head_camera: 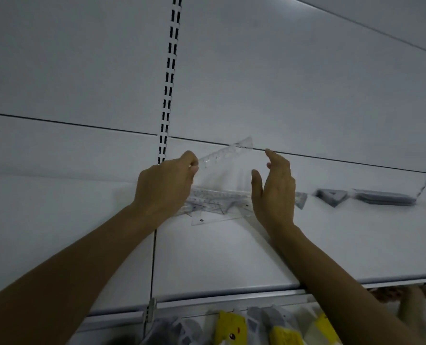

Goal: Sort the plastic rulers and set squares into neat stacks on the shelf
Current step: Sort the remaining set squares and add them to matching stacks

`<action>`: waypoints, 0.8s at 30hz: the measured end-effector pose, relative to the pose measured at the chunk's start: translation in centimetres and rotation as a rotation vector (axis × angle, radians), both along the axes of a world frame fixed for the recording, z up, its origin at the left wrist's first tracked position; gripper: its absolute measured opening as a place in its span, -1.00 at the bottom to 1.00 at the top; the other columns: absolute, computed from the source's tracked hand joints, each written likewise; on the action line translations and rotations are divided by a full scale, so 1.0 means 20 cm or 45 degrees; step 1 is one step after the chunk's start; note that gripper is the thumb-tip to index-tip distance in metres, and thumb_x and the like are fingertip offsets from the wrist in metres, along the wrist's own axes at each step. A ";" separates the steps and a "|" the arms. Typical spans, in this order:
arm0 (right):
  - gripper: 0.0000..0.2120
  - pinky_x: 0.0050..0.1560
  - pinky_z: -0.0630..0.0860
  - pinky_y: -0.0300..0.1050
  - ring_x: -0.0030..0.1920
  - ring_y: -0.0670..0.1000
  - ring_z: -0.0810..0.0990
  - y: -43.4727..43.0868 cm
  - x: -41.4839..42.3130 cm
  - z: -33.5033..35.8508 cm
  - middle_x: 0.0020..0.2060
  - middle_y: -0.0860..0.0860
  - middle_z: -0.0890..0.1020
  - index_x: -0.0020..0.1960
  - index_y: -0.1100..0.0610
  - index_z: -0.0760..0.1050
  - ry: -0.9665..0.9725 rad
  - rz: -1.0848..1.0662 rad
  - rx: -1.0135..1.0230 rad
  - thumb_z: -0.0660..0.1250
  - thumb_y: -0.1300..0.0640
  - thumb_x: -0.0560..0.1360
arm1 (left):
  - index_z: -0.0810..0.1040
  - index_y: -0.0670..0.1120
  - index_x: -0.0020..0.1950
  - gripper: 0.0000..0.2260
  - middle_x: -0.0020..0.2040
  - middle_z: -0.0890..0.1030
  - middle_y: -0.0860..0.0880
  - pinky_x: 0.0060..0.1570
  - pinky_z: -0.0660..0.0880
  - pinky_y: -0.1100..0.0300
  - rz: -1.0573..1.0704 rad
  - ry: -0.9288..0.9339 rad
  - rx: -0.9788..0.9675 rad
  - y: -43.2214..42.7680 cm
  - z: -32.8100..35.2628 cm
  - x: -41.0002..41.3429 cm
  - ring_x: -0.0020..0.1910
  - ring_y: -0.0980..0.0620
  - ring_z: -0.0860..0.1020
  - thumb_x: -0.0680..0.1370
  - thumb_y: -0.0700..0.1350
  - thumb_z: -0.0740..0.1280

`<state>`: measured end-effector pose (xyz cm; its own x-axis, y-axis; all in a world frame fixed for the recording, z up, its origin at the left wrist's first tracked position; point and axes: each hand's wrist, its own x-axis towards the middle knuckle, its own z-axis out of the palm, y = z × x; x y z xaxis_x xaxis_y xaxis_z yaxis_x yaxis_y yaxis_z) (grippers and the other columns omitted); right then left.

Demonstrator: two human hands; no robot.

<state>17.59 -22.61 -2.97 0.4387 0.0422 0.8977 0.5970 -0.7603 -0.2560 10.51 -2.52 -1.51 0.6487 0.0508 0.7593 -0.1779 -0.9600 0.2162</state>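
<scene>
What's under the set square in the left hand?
Under the set square: loose clear rulers on the shelf. The left hand and right hand each hide part.

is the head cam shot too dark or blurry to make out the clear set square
Head view: dim and grey overall, no glare; the clear set square pinched by the left hand shows only by its faint printed scale; wide-angle bends the shelf edge; the yellow packets at the bottom are soft.
</scene>
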 end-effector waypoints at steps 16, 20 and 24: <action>-0.84 0.08 0.46 -0.04 0.08 0.06 0.53 -0.13 0.04 -0.01 0.02 0.02 0.61 0.02 -0.01 0.60 0.826 0.009 -0.483 0.27 0.07 0.52 | 0.46 0.00 0.11 -0.83 -0.21 0.53 0.10 -0.31 0.35 0.22 -0.101 0.196 -0.129 -0.01 -0.02 -0.03 -0.28 0.06 0.49 0.55 -0.01 0.27; -0.81 0.08 0.39 -0.03 0.03 0.06 0.50 -0.10 0.05 0.00 0.00 0.02 0.59 0.05 0.09 0.55 0.545 -0.053 -0.504 0.16 0.16 0.58 | 0.45 0.02 0.11 -0.84 -0.21 0.54 0.11 -0.32 0.34 0.22 -0.086 0.199 -0.100 0.00 -0.02 -0.03 -0.26 0.06 0.50 0.55 0.00 0.26; -0.81 -0.04 0.48 0.01 -0.13 0.09 0.57 -0.10 0.04 0.02 -0.11 0.07 0.64 0.03 0.18 0.48 0.403 0.020 -0.143 0.10 0.17 0.61 | 0.44 0.00 0.11 -0.85 -0.20 0.55 0.09 -0.34 0.35 0.23 -0.123 0.173 -0.103 -0.02 -0.01 -0.02 -0.28 0.07 0.50 0.57 -0.02 0.25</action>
